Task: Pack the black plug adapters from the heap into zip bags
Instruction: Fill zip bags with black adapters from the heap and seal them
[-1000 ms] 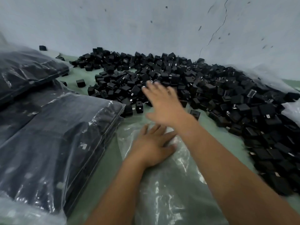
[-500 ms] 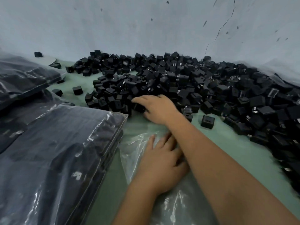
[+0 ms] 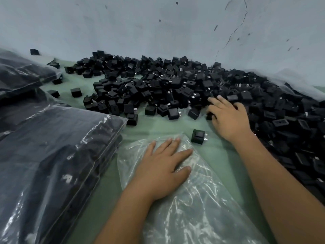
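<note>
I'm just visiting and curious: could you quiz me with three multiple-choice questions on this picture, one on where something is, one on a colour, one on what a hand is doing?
1. Where does the single adapter nearest the empty bag lie?
A. inside the bag
B. on the green surface, between the hands
C. on the filled bags

2. What colour are the adapters in the heap?
A. white
B. red
C. black

3. What is the left hand doing?
A. lying flat on the empty bag
B. raised in the air
C. gripping an adapter

Answers: 1 B, it sits on bare surface beside the bag. 2 C, all look black. 3 A, straight fingers rest on the plastic.
</note>
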Motion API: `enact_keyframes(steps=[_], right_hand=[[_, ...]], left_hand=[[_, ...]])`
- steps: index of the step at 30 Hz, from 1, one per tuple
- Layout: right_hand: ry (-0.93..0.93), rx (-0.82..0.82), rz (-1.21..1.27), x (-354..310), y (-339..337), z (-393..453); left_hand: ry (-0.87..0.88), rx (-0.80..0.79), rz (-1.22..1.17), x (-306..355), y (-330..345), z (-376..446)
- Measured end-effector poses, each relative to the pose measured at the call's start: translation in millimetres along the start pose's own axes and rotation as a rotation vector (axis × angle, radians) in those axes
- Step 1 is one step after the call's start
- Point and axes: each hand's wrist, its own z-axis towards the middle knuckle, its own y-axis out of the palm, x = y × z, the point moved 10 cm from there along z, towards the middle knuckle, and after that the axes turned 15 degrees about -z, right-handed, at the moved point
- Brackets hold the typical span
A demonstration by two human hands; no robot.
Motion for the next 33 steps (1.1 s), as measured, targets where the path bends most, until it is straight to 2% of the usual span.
enact_keyframes(steps=[3, 5, 6, 9, 11, 13, 15, 18, 23, 25, 27, 29, 31, 33], right_hand=[[0.156, -0.091, -0.05, 13, -5, -1], [0.226, -0.059, -0.069, -1, -31, 6], [0.201, 0.003, -0.048, -19, -49, 13], [-0.141, 0.162, 0.132, -118, -96, 30], [-0.412, 0.118, 0.253, -193, -105, 28], [-0.619, 0.005, 0.246, -248, -95, 23], [-0.692, -0.062, 0.237, -268, -81, 28], [-0.531, -0.01, 0.293, -223, -60, 49], [-0.248, 0.162, 0.156, -84, -14, 37], [-0.166, 0.128, 0.106, -46, 3, 27], [-0.105, 0.098, 0.131, -26, 13, 21], [-0.064, 0.113, 0.154, -19, 13, 16], [-0.014, 0.161, 0.209, -15, 2, 10], [0.076, 0.239, 0.33, -5, -19, -1]], left_hand=[[-0.009, 0.008, 0.011, 2, 0, 1], [-0.017, 0.009, 0.02, 3, 1, 2], [-0.02, 0.011, 0.019, 3, 0, 2], [0.005, 0.031, 0.053, 8, -4, 2], [0.02, 0.039, 0.079, 10, -6, 0], [0.011, 0.009, 0.116, 8, -3, -1], [0.03, -0.006, 0.154, 8, -1, -2], [0.044, 0.011, 0.116, 9, -2, 1], [-0.015, 0.005, 0.024, 1, 2, 2], [-0.004, 0.015, 0.004, 4, -1, 0], [0.011, 0.067, -0.038, 8, -9, -3], [0.042, 0.183, -0.032, 14, -24, -7], [0.105, 0.295, 0.031, 26, -37, -10], [0.127, 0.301, 0.09, 34, -39, -10]])
